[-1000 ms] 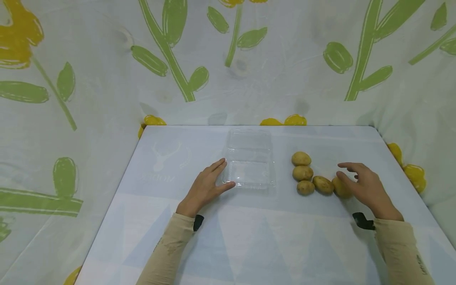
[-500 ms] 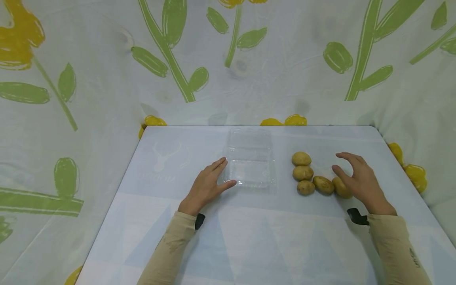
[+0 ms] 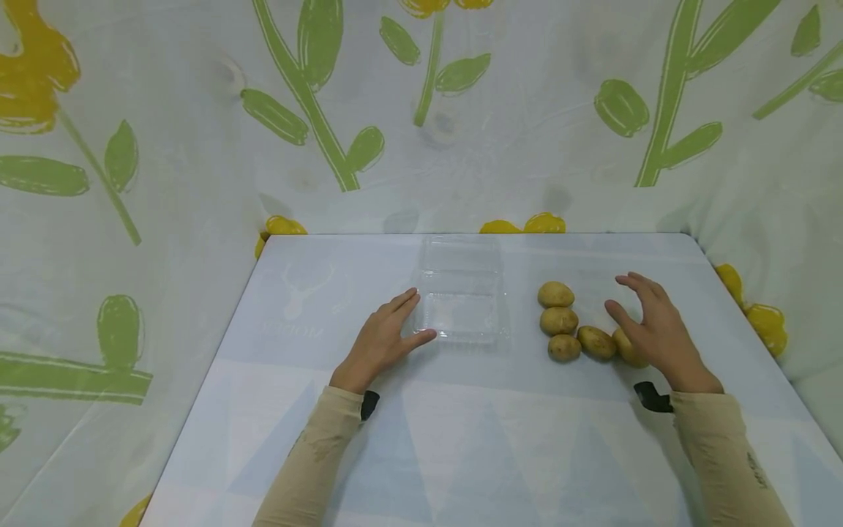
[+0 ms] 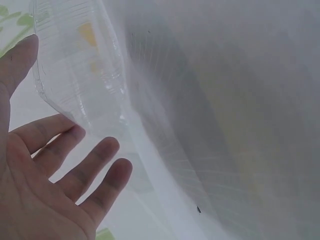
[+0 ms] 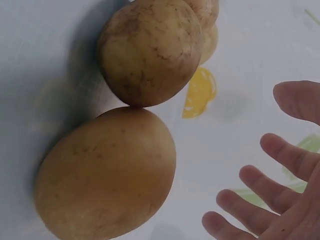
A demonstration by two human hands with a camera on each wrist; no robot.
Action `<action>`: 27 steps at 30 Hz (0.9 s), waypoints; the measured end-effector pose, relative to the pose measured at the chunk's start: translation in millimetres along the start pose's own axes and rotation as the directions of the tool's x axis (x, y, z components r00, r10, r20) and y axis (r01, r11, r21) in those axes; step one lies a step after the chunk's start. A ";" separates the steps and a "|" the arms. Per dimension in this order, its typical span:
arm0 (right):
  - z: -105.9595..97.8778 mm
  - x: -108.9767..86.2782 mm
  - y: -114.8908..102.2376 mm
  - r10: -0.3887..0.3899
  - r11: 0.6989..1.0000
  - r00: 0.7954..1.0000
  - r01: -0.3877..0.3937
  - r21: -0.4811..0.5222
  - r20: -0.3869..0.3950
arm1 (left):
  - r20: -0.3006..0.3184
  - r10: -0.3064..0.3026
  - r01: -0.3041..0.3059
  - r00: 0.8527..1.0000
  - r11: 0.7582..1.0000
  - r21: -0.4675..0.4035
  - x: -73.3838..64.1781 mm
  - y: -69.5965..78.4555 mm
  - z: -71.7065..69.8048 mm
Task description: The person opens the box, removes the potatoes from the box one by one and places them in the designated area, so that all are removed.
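A clear plastic clamshell box (image 3: 459, 315) lies with its lid folded back, left of the potatoes. My left hand (image 3: 380, 342) is at its left side, fingers spread; the left wrist view has the fingertips right at the rim of the box (image 4: 75, 65). Several potatoes (image 3: 559, 321) form an L on the table, three in a column and the others running right from its near end. Over the rightmost potato (image 3: 628, 348), partly hiding it, is my right hand (image 3: 661, 338), fingers spread and holding nothing. The right wrist view shows that potato (image 5: 107, 175) large beside the fingers.
The pale table (image 3: 500, 439) has faint triangle patterns and a printed deer-head logo (image 3: 299, 293) at the back left. A white curtain (image 3: 527, 146) with green stems and yellow flowers surrounds the back and sides.
My right hand has moved left and away from me, above the rightmost potato. The left hand stays almost still by the box, and the potatoes have not moved.
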State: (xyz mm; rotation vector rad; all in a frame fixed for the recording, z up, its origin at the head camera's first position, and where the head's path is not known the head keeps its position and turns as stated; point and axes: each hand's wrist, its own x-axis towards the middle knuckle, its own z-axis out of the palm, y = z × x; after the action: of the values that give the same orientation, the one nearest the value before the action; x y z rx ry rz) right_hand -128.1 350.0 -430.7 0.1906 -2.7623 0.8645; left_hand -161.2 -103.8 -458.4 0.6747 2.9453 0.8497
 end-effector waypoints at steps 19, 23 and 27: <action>6.3 11.4 -12.0 0.008 0.999 0.999 -0.007 -0.032 0.049 | 0.014 -0.002 0.002 1.000 1.000 -0.009 9.3 -2.7 -0.4; 8.3 18.0 -16.5 -0.032 0.997 0.998 0.036 -0.071 0.050 | 0.010 -0.002 0.002 1.000 1.000 -0.020 10.9 -3.4 -0.5; 13.2 25.3 -18.2 -0.046 0.993 0.997 0.053 -0.106 0.069 | 0.010 -0.003 0.003 1.000 1.000 -0.023 12.7 -4.2 0.1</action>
State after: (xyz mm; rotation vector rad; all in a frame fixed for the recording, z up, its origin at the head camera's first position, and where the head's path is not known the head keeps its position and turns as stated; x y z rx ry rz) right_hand -151.4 326.3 -424.6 0.2718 -2.8434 0.7072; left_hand -174.5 -101.9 -459.2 0.6716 2.9219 0.8762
